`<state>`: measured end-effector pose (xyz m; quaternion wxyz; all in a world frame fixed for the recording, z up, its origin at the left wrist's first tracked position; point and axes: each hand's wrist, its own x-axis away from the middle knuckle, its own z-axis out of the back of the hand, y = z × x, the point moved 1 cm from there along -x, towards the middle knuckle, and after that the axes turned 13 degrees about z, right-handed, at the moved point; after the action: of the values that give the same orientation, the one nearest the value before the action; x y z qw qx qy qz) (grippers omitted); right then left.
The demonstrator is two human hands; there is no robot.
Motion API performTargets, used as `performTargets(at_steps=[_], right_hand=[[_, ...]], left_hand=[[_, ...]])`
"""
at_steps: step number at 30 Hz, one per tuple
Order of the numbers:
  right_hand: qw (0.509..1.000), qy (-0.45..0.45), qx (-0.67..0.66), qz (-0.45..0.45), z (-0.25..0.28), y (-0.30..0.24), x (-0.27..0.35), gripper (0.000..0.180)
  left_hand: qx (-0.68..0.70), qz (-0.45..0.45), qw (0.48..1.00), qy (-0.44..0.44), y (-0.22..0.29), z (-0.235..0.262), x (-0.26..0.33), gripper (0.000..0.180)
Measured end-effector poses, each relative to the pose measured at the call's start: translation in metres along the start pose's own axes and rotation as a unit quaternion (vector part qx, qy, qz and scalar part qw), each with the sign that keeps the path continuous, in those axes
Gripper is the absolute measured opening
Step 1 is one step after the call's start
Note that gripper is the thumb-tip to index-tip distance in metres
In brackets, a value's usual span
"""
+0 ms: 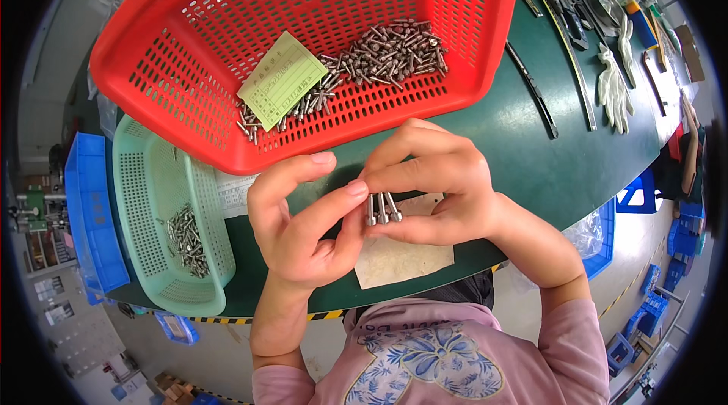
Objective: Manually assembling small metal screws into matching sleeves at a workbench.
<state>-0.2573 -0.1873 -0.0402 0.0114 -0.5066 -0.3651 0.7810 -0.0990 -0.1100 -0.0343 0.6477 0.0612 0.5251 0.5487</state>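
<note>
My right hand [436,185] pinches three small metal bolts [382,208], heads downward, side by side between thumb and fingers. My left hand [303,219] is beside it, its index fingertip and thumb touching the leftmost bolt's end. Both hands hover over a beige card [402,259] on the green tabletop [531,155]. Just beyond the hands stands a red perforated basket [189,64] with a heap of the same bolts [383,52] and a pale green slip of paper [282,80].
A mint green basket [148,200] holding several bolts [186,240] sits at my left, a blue crate [91,208] past it. White work gloves [614,86], black strips and tools lie at the far right. Blue crates stand on the floor at the right.
</note>
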Motion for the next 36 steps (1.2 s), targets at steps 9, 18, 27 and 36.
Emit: performTargets(at_steps=[9, 18, 27, 36], right_hand=[[0.969, -0.010, -0.209, -0.130, -0.0076, 0.0003, 0.0050, 0.030], [0.956, -0.014, -0.248, -0.156, -0.0081, -0.0012, 0.0051, 0.028], [0.958, -0.023, -0.233, -0.164, -0.0066, -0.0014, 0.0026, 0.031], [0.960, -0.021, -0.220, -0.170, -0.0076, -0.0004, 0.0044, 0.030]], left_hand=[[-0.021, -0.058, 0.998, -0.020, 0.0005, -0.0006, 0.0004, 0.035], [-0.017, -0.067, 0.997, -0.035, 0.0022, 0.0013, -0.0007, 0.037], [-0.020, -0.036, 0.995, -0.086, 0.0005, 0.0051, -0.0008, 0.019], [-0.018, -0.035, 0.996, -0.084, 0.0017, 0.0027, -0.0010, 0.024]])
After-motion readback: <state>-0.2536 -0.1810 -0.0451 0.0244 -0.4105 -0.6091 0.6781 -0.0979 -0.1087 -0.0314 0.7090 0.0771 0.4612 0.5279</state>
